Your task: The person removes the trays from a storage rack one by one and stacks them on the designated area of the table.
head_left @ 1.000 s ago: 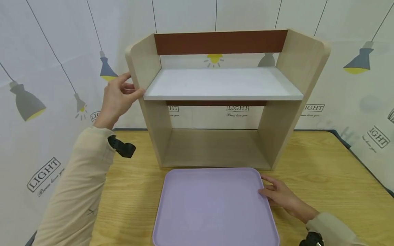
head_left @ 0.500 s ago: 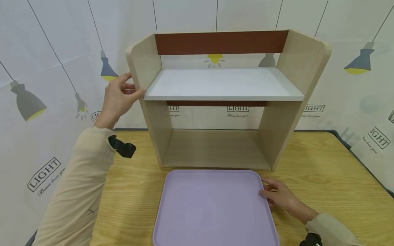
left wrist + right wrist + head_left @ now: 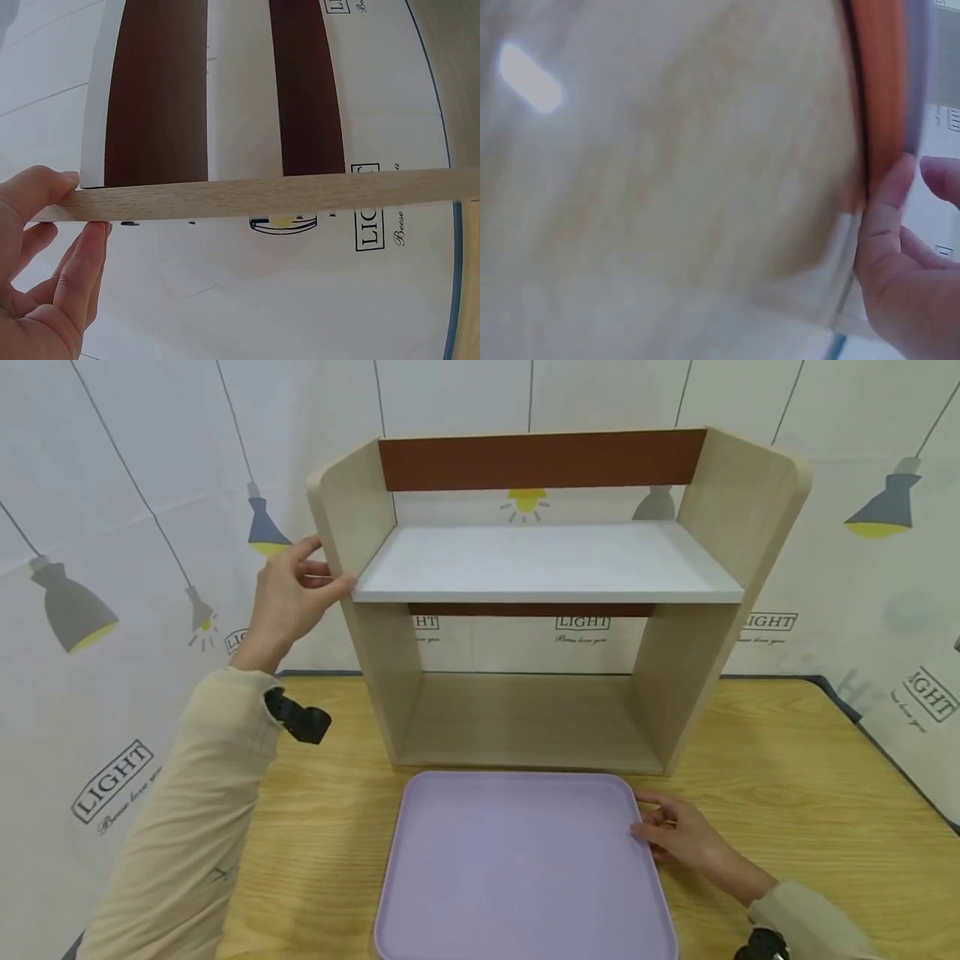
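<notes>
A two-tier tabletop shelf (image 3: 536,722) of pale wood stands on the table, with a white upper board (image 3: 547,560) and brown back rails. My left hand (image 3: 288,602) pinches the front edge of its left side panel (image 3: 247,196), level with the white board. The thumb lies on the inner side and the fingers lie outside. In front of the shelf is a flat lilac tray (image 3: 525,868), its far edge close to the shelf's base. My right hand (image 3: 686,839) grips the tray's right rim near the far corner, thumb on top; the lower fingers are partly hidden.
The wood-grain table (image 3: 810,777) extends on both sides of the shelf. Behind it hangs a white backdrop (image 3: 165,693) printed with lamps and lettering. Black straps (image 3: 300,718) sit at both sleeve cuffs.
</notes>
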The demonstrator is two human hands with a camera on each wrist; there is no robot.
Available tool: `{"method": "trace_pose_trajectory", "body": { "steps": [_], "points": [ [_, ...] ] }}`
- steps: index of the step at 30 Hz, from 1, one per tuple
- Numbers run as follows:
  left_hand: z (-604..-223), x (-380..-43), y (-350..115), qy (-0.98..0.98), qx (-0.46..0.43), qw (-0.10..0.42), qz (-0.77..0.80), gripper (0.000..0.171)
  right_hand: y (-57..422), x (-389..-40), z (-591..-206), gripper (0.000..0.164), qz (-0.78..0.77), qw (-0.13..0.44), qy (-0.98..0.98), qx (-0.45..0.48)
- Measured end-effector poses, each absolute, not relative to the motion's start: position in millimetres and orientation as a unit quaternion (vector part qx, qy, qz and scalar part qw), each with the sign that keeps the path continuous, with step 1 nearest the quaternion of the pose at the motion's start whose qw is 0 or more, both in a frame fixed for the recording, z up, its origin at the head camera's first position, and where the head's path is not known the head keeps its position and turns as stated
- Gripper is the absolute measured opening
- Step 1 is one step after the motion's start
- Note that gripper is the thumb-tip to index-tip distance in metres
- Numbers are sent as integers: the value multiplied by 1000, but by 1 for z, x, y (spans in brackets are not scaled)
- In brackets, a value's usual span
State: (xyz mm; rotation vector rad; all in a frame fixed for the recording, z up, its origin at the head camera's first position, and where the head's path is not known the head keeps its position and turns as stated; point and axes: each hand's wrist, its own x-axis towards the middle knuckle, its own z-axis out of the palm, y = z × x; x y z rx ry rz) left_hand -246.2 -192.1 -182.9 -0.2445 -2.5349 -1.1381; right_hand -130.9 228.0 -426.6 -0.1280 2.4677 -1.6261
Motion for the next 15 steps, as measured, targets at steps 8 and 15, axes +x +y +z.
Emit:
{"method": "trace_pose_trajectory", "body": {
  "steps": [8,15],
  "points": [
    [-185,-241,-195,-899,-101,171,-391,57,260,-134,-390,37,-510,9,850,-131],
    [-204,-235,-210,-898,-112,202,-374,55,294,-142,-353,35,-410,-122,899,-92]
  ]
}}
